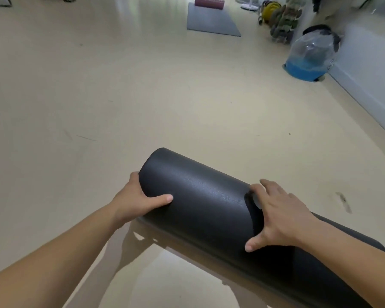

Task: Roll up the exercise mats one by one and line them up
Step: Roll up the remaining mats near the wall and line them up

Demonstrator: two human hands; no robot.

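Observation:
A rolled black exercise mat (206,204) is held just above the beige floor, low and right of centre, running from upper left to lower right. My left hand (136,200) cups its left end, thumb across the top. My right hand (278,215) presses on the middle of the roll, fingers spread, thumb toward me. The roll's right end (351,243) passes under my right forearm. A second grey mat (211,22) lies flat on the floor far ahead.
A pink ridged block (209,2) sits at the far end of the flat mat. Along the right wall (369,81) stand a clear bag with a blue base (309,57) and a rack of green and yellow weights (280,17). Bare beige floor (98,96) spreads left.

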